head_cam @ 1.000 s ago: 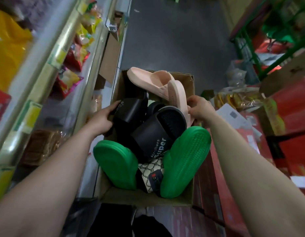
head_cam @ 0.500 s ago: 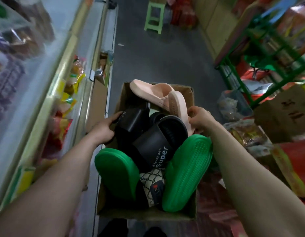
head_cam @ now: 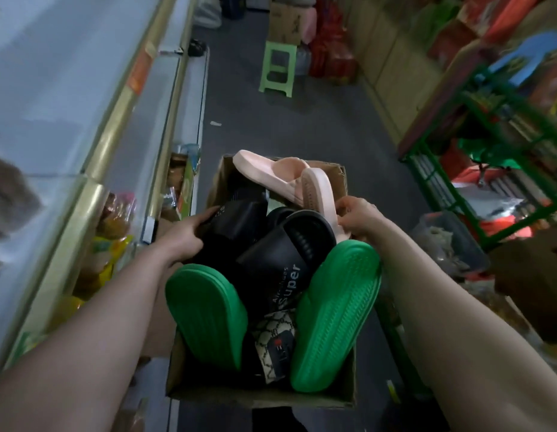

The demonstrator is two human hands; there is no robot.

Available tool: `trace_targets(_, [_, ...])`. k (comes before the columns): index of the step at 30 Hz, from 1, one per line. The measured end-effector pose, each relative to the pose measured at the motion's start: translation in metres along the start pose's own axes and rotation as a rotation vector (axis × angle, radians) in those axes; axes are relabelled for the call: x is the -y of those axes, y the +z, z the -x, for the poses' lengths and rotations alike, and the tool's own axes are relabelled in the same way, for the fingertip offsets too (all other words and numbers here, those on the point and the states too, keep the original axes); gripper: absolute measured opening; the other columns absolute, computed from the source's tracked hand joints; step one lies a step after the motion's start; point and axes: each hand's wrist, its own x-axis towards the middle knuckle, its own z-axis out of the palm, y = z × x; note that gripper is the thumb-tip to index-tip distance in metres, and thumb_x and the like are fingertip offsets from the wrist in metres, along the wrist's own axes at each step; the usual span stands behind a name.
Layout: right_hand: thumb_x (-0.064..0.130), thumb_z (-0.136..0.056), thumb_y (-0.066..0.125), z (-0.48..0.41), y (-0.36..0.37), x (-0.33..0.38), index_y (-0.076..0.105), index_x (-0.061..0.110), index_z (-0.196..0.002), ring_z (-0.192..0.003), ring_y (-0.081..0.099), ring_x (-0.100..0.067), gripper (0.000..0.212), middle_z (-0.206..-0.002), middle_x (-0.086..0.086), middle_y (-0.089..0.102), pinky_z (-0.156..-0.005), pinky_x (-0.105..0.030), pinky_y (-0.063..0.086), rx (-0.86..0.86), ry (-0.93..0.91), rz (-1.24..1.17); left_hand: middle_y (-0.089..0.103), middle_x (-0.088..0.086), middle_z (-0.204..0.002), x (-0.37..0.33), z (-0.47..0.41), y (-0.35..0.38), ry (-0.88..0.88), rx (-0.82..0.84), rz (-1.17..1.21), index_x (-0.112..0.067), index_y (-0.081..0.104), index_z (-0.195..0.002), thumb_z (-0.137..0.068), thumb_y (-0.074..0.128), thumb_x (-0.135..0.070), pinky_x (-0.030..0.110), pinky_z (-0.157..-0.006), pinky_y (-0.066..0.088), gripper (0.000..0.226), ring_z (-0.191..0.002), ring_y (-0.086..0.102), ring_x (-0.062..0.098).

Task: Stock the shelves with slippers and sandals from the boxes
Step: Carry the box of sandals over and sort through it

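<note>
I carry an open cardboard box [head_cam: 258,397] full of slippers in front of me. My left hand [head_cam: 180,235] grips its left side, thumb over the edge beside a black slipper [head_cam: 239,219]. My right hand [head_cam: 361,218] grips the right side, fingers against a pink slipper [head_cam: 317,191]. Inside lie two green slippers [head_cam: 333,313] sole up, a black "Super" slide [head_cam: 286,266], a second pink slipper [head_cam: 271,169] and a patterned one [head_cam: 275,347].
A long shelf unit [head_cam: 93,157] with snack packets runs along the left. A green rack [head_cam: 489,169] and red cartons stand on the right. Down the grey aisle stands a green plastic stool [head_cam: 278,70], with boxes behind it.
The view has lifted and moved forward along the aisle; the stool and far boxes have come into sight. Both hands keep the same hold on the box.
</note>
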Motion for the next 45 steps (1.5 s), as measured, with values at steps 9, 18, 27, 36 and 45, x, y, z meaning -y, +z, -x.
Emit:
trace_targets(9, [0.032,-0.085,0.064,-0.225,-0.07,0.079,0.058,0.039,-0.099,-0.061,0.067,-0.016,0.017,-0.085,0.003,0.061,-0.039,-0.019,0.046,-0.012,-0.039,0.062,0.06,0.01,-0.131,-0.042,-0.216,-0.055,-0.034,-0.07,-0.128,-0.036,0.042,-0.143,-0.085,0.059,-0.004,0.027,-0.083,0.042,0.069,-0.115,0.058,0.029])
trace_targets(18, [0.035,-0.088,0.064,-0.451,-0.116,0.173,0.057,0.033,-0.106,-0.064,0.069,-0.018,0.019,-0.083,0.004,0.061,-0.044,-0.023,0.051,0.027,-0.018,0.075,0.061,-0.005,-0.129,-0.057,-0.455,-0.134,-0.026,0.0,-0.018,-0.059,0.038,-0.135,-0.078,0.064,-0.012,0.034,-0.101,0.046,0.078,-0.119,0.057,0.019])
trace_targets(27, [0.035,-0.088,0.063,-0.663,-0.179,0.265,0.055,0.035,-0.105,-0.061,0.066,-0.015,0.018,-0.079,0.01,0.055,-0.042,-0.021,0.047,0.036,-0.032,0.086,0.062,-0.001,-0.13,-0.099,-0.684,-0.22,-0.033,0.003,-0.024,-0.062,0.034,-0.135,-0.065,0.064,-0.032,0.039,-0.103,0.045,0.083,-0.119,0.058,0.023])
trace_targets(36, [0.034,-0.092,0.061,-0.907,-0.247,0.355,0.056,0.034,-0.107,-0.061,0.069,-0.021,0.016,-0.087,0.001,0.06,-0.045,-0.027,0.053,0.096,-0.054,0.137,0.065,0.004,-0.121,-0.141,-0.896,-0.27,-0.075,-0.059,0.024,-0.077,0.027,-0.124,-0.06,0.061,-0.021,0.042,-0.096,0.05,0.092,-0.111,0.061,0.026])
trace_targets(45, [0.03,-0.094,0.06,-1.122,-0.283,0.456,0.051,0.033,-0.107,-0.067,0.067,-0.018,0.016,-0.098,0.0,0.058,-0.047,-0.026,0.052,0.167,-0.085,0.207,0.058,0.003,-0.134,-0.148,-1.108,-0.338,-0.119,-0.057,-0.015,-0.06,0.024,-0.14,-0.076,0.062,-0.014,0.041,-0.098,0.048,0.087,-0.118,0.057,0.026])
